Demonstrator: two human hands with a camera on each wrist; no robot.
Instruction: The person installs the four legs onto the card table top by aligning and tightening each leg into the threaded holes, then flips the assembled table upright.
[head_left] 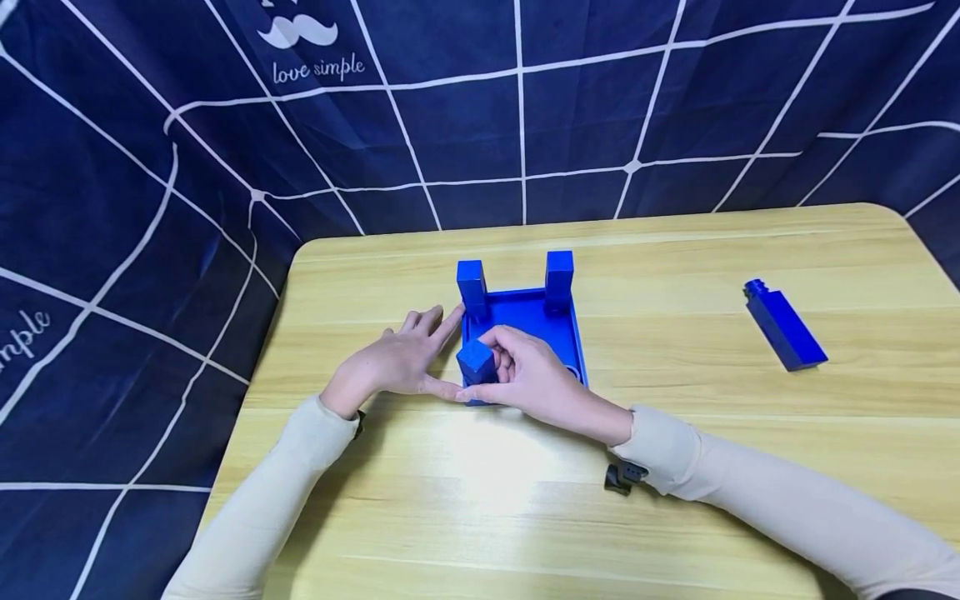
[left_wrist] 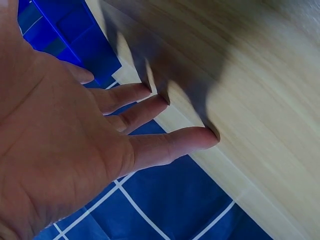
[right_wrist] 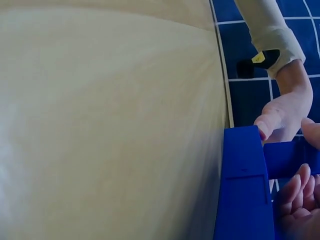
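Observation:
A blue square base (head_left: 525,321) with a raised rim lies on the table. Two blue square legs, a back left leg (head_left: 472,287) and a back right leg (head_left: 559,282), stand upright in its far corners. At the near left corner my right hand (head_left: 553,383) grips a third blue leg (head_left: 476,362) between thumb and fingers. In the right wrist view this leg (right_wrist: 286,159) meets the base; its lower end is hidden. My left hand (head_left: 405,358) spreads its fingers along the base's left side, fingertips and thumb touching or close to the edge.
A loose blue leg (head_left: 786,329) with a threaded end lies on the wooden table (head_left: 675,333) to the right. At the base's near right corner a round hole (head_left: 573,372) partly shows. Dark blue cloth (head_left: 465,125) with white lines hangs behind and to the left.

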